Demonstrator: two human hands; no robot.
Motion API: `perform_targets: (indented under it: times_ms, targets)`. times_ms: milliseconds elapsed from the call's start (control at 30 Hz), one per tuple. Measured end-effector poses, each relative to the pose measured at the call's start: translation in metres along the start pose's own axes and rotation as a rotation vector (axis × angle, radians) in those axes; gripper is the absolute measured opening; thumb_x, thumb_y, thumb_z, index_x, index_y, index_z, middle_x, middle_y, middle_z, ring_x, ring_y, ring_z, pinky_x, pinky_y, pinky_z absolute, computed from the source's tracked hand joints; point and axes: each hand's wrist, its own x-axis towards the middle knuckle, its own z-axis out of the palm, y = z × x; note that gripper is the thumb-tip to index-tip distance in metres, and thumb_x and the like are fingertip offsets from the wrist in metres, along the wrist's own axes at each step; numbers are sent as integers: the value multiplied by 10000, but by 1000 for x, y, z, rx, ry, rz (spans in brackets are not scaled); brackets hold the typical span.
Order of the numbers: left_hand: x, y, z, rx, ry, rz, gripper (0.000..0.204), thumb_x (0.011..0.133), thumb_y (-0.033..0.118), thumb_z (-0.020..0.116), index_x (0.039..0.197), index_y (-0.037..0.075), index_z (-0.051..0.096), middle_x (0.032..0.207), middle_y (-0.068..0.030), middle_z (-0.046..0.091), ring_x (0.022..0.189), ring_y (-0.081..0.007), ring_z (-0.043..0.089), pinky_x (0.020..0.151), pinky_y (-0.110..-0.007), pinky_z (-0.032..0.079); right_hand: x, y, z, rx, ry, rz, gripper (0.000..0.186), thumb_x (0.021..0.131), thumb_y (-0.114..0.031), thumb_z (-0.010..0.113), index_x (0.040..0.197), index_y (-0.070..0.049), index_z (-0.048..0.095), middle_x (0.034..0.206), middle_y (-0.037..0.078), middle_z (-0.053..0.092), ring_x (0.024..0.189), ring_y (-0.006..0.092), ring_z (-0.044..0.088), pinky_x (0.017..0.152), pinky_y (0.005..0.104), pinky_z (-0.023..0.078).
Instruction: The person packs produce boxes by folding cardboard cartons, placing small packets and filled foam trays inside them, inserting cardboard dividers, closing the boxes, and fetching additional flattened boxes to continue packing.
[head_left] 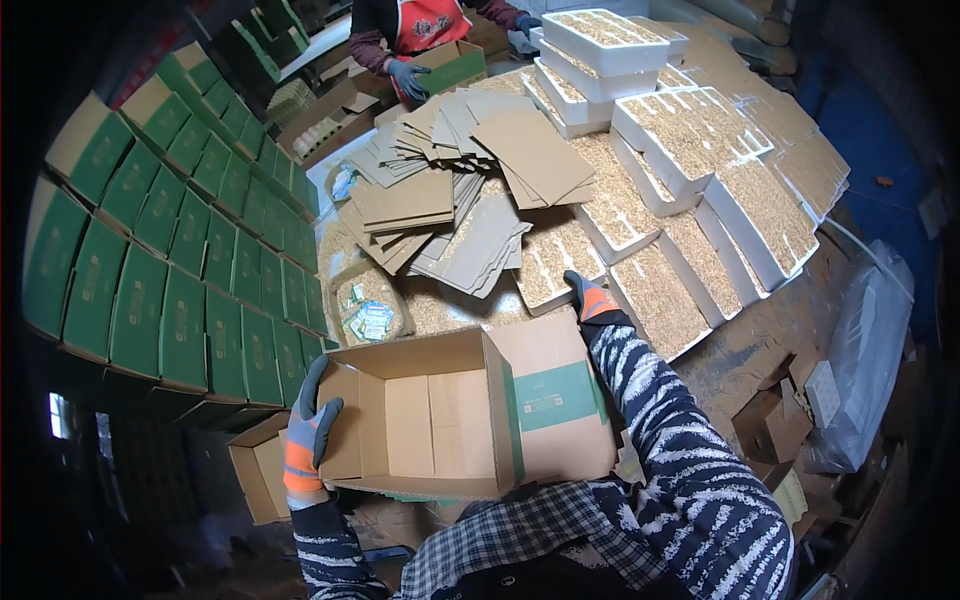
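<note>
My left hand (311, 428), in a grey and orange glove, grips the left wall of an open cardboard box (410, 410), its thumb over the rim. The box is empty and held in front of me, with a flap bearing a green panel (555, 398) folded out to its right. My right hand (594, 299), gloved alike, is at the near right corner of a white foam tray (545, 262) filled with tan husks. Its thumb lies over the tray's edge; the other fingers are mostly hidden.
Flat cardboard sheets (470, 215) lie heaped on the table beside more husk-filled foam trays (690, 140), some stacked. Green boxes (150, 280) form a wall at left. Across the table a person in a red apron (425, 25) holds a green box (455, 68). A basket (368, 310) contains small packets.
</note>
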Motion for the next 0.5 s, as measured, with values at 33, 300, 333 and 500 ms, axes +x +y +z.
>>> perform_targets:
  times_ms: [33, 300, 333, 500]
  targets:
    - [16, 9, 9, -40, -77, 22, 682, 804, 117, 620, 1424, -7, 364, 1457, -133, 403, 1374, -228, 330, 1128, -327, 239, 34, 47, -9, 341, 336, 260, 389, 887, -111, 619, 1267, -45, 565, 1175, 103, 625, 1071, 185, 553, 911, 299, 434]
    - [6, 13, -1, -64, -77, -94, 721, 792, 140, 616, 1444, 4, 340, 1484, -123, 364, 1385, -217, 309, 1123, -315, 249, 10, -88, 17, 732, 901, 378, 794, 539, -209, 925, 1126, 28, 447, 1091, 170, 554, 940, 257, 553, 806, 379, 471]
    - [8, 14, 0, -100, -78, -97, 719, 781, 104, 598, 1446, 9, 340, 1481, -118, 368, 1376, -213, 322, 1118, -309, 259, 15, -79, 20, 696, 915, 359, 771, 546, -192, 917, 1118, 20, 444, 1074, 172, 559, 928, 257, 552, 812, 382, 470]
    - [3, 1, -4, -237, -79, -91, 728, 751, 21, 550, 1450, 24, 344, 1466, -106, 384, 1344, -198, 362, 1103, -295, 283, -17, -86, 11, 796, 976, 129, 617, 584, -24, 852, 1019, -67, 417, 936, 102, 527, 829, 209, 512, 764, 365, 457]
